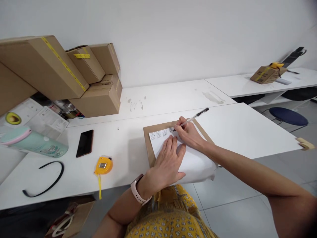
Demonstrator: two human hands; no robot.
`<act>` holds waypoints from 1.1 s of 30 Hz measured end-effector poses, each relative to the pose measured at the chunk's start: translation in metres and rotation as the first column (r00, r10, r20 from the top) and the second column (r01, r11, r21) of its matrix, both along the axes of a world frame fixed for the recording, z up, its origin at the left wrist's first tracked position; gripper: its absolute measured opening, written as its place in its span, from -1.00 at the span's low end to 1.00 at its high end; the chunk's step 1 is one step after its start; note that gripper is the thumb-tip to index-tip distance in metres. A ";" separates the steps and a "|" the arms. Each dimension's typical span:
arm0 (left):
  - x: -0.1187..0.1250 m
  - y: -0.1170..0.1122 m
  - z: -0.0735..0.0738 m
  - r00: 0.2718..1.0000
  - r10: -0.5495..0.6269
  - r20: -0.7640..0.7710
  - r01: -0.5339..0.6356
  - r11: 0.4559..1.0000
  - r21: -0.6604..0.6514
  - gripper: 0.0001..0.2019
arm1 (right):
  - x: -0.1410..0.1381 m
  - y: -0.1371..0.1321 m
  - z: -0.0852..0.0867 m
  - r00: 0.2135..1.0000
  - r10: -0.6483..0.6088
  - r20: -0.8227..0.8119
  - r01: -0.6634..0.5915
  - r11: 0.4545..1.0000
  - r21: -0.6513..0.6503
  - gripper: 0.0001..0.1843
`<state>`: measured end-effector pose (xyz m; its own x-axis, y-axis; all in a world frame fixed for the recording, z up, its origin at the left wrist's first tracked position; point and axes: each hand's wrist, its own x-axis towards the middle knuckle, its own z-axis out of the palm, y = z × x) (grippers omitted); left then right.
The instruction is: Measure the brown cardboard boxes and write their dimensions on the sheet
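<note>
**Writing under way: top row filled, most of the sheet blank**

From my remote seat I see the sheet of paper (195,163) lying just right of the frame's centre. It sits on a flat piece of brown cardboard (148,145), which rests on the white worktop (242,129). The near edge of the sheet hangs over the front of the worktop.

My left hand (168,162) lies palm down on the paper. Its fingers (173,145) are stretched out flat and close together, pinning the sheet and gripping nothing. A pale watch (137,191) is on that wrist.

My right hand (189,134) pinches the pen (195,117) between thumb and the first fingers. The tip is down at the upper part of the sheet and the capped end points to the upper right.

As for progress, I judge it early. A short row of small printed or written blocks runs along the top edge of the paper, and the pen tip is at the right end of that row. I cannot read the marks. Everything below that row, where the hands do not cover it, is bare white.

To the left on the worktop lie a yellow tape measure (103,165), a dark phone (85,142), a black curved band (49,180) and a mint bottle (32,142) on its side. Stacked cartons (94,86) fill the upper left.
</note>
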<state>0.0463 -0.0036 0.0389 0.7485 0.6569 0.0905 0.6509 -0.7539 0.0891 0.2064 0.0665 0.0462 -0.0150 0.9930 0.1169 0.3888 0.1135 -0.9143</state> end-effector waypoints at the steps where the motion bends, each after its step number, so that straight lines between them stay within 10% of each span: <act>1: 0.000 0.000 -0.001 1.000 0.005 0.004 -0.005 1.000 0.007 0.02 | 0.000 -0.001 0.001 1.000 0.000 0.011 0.000 1.000 0.002 -0.80; 33: -0.002 0.007 0.003 0.999 0.020 0.047 -0.017 0.998 -0.065 -0.04 | 0.000 -0.002 -0.003 1.000 0.006 -0.020 -0.006 0.999 0.033 -0.76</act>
<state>0.0447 0.0030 0.0415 0.7321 0.6761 0.0830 0.6584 -0.7336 0.1684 0.2069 0.0644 0.0433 -0.0183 0.9886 0.1497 0.3698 0.1458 -0.9176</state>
